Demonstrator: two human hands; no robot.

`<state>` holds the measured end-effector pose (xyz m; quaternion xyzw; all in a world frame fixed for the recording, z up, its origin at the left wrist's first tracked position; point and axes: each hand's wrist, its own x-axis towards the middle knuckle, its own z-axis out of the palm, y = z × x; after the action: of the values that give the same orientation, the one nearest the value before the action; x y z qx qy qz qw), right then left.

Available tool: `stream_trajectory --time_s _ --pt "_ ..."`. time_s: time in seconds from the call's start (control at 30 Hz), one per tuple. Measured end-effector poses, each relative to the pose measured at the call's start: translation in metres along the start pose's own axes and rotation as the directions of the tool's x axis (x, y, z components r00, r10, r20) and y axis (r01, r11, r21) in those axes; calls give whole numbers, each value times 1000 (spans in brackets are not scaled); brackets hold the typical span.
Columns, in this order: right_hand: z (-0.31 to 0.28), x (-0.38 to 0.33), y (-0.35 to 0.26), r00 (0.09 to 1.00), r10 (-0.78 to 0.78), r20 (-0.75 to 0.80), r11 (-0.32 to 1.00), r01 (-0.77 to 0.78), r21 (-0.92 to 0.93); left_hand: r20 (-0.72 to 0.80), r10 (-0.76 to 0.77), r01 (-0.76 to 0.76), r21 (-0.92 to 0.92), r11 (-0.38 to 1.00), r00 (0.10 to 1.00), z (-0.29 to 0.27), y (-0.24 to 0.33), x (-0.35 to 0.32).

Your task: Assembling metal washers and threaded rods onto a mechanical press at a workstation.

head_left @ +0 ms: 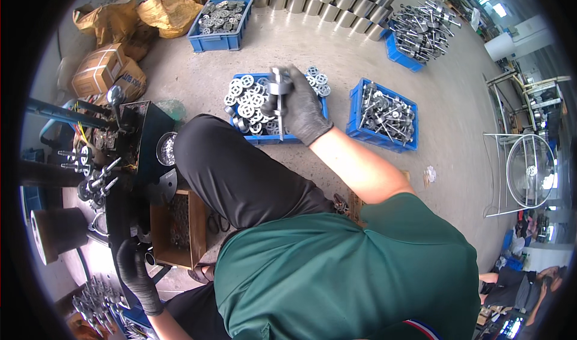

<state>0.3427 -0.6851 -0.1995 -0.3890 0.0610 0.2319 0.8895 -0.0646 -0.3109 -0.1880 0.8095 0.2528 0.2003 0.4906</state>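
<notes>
My right hand (302, 107), in a dark glove, is closed around a metal shaft with a round hub (279, 89). The shaft points downward over a blue crate (270, 140) heaped with silvery spoked discs (246, 109). My left hand (136, 275), also gloved, is low at the left beside the workbench edge, its fingers stretched out and nothing visible in them. Nearby, several shaft parts (96, 187) cluster on the machine, and more shafts (99, 301) stand together below.
Right of the disc crate sits a blue crate of shaft parts (387, 118); another heaped pile (424, 30) is farther back. Metal cylinders (327, 9) line the far side. A wooden box (197, 232) stands by my knee, near a machine (144, 136). Another person (523, 289) appears at lower right.
</notes>
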Motion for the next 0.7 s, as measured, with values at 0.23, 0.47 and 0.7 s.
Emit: stream_trajectory --time_s 0.23,0.47,0.7 --pt "-241 11 31 744 291 -602 953 -278 116 147 -37 17 135 991 988 10 -12 -18" --pt "-458 29 -138 483 -567 -668 774 34 -632 236 -53 -7 245 969 970 32 -29 -6" --pt "-391 8 -193 650 -564 -509 -184 -700 -690 225 -96 51 200 979 970 31 -33 -13"
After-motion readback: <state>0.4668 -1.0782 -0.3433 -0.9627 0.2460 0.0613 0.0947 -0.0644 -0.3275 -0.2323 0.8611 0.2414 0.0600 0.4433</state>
